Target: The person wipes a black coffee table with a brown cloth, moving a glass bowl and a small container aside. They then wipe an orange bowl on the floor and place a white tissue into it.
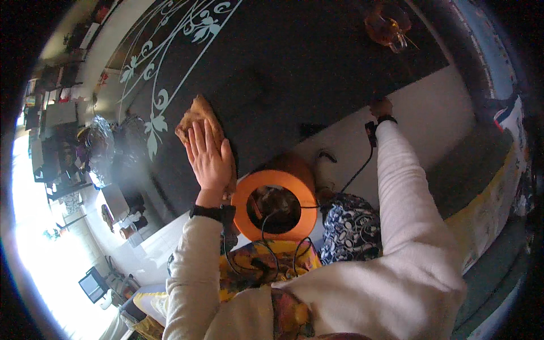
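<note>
My left hand (207,159) lies flat, palm down, on a crumpled tan cloth (198,114). The cloth rests on a dark, glossy panel (272,76) that bears a pale floral scroll pattern (159,102) on its left side. A black band circles the left wrist. My right hand (381,108) is at the lower right edge of the panel, in shadow, so its fingers are hard to make out. Around the right wrist is another dark band, with a small black device (371,134) and a cable beside it.
Close to my body stands a round container with a wide orange rim (308,214); loose black cables cross it. A small black curved object (327,155) lies to its right. An amber see-through object (387,27) shows at the top right. Cluttered belongings (63,140) fill the left side.
</note>
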`<state>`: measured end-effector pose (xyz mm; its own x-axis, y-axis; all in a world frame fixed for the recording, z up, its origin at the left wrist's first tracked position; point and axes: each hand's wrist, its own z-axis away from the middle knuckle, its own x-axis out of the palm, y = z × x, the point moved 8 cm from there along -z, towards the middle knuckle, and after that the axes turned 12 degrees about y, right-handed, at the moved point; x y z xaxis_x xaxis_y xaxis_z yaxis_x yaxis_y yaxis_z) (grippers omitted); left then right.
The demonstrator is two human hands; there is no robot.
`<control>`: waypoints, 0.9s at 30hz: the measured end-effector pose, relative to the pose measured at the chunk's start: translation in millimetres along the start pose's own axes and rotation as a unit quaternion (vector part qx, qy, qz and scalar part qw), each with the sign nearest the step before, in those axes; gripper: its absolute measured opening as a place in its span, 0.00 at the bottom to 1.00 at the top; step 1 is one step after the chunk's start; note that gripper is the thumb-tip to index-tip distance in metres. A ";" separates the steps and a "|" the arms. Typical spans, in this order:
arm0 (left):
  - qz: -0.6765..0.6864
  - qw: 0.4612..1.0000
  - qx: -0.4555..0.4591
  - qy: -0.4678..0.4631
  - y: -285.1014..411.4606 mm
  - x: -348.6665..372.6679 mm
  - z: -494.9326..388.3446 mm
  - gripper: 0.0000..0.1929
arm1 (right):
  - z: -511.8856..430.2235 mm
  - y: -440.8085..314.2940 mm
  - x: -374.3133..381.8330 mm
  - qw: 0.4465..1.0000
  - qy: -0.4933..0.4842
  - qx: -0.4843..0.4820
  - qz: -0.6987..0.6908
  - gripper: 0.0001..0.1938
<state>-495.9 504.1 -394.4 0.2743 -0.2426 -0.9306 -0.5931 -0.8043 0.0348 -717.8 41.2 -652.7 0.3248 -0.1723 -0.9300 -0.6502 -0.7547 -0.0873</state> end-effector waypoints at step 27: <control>-0.002 0.999 -0.027 0.020 1.6 -1.6 -0.4 0.31 | -158.7 38.3 -203.7 0.938 -0.141 0.249 -0.196 0.17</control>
<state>-496.9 502.9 -392.7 0.3069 -0.2607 -0.9153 -0.5511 -0.8328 0.0524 -699.9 -53.1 -409.9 0.4567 0.2841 -0.8431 -0.7821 -0.3235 -0.5326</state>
